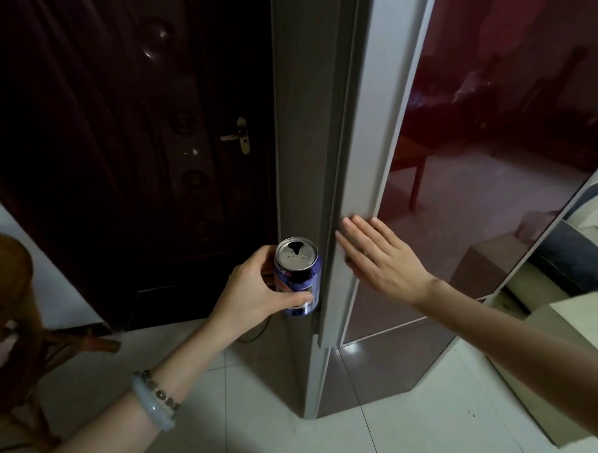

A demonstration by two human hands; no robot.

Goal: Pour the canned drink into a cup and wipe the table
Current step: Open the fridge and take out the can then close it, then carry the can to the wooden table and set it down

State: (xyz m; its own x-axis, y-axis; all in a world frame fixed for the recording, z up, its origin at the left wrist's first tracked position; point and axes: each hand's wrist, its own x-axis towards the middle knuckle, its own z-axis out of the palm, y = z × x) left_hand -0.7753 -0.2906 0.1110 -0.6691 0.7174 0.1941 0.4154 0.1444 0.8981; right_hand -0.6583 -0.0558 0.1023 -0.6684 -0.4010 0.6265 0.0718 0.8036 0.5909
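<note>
Can (298, 277), already opened at the top, stands upright in the left hand (256, 290), whose fingers and thumb wrap round its blue side, just left of the fridge (475, 133) edge. The right hand (377, 253) lies spread and flat on the fridge front, fingers straight, beside its white edge strip. I'd judge the fridge is being pushed shut. A steady, flat-palmed push should do it, with the left hand keeping the can level and clear of the gap, since a knock would slop drink onto the floor (419, 433).
</note>
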